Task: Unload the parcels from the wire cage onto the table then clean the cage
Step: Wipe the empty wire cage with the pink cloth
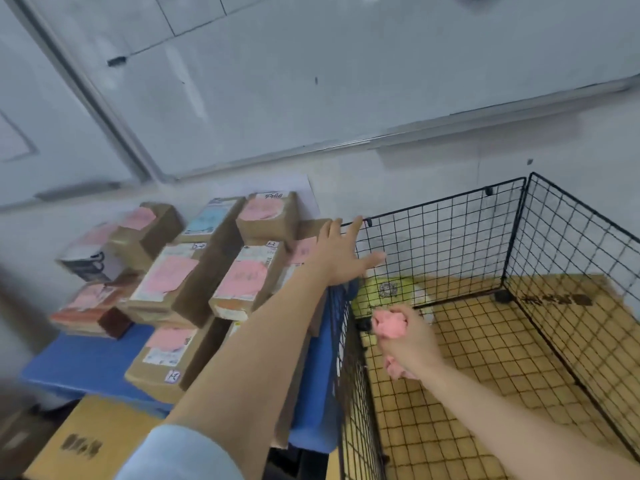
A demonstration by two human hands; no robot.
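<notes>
The black wire cage [450, 216] stands at the right, with bare cardboard [485, 358] as its floor. Inside the cage near its left wall, my right hand [405, 337] grips a crumpled pink cloth [389, 323]. My left hand [341, 258] reaches over the cage's top left corner with fingers spread, at or near the wire rim. Several brown parcels [239, 282] with pink labels lie stacked on the blue table [86, 362] to the left. A white and yellow-green bag [388, 292] lies in the cage's far left corner.
A whiteboard and pale wall [277, 81] rise behind the table and cage. A large cardboard box [90, 441] sits below the table's front edge. A black and white parcel [86, 261] lies at the stack's far left.
</notes>
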